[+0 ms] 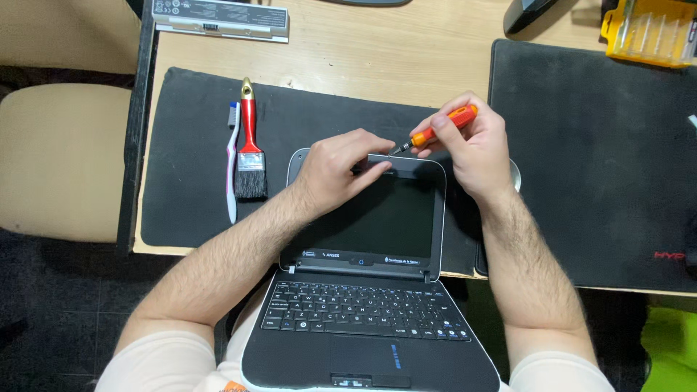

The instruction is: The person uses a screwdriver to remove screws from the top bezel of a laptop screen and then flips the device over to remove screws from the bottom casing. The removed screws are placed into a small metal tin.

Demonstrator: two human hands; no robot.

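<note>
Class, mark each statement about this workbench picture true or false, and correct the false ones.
1. The right hand holds an orange screwdriver. True.
2. The left hand rests on the keyboard. False: it grips the top edge of the laptop screen.
3. A red-handled paintbrush lies beside a toothbrush on the black mat. True.
4. The laptop screen is lit. False: it is dark.
5. The yellow case sits left of the laptop. False: it is at the upper right.
</note>
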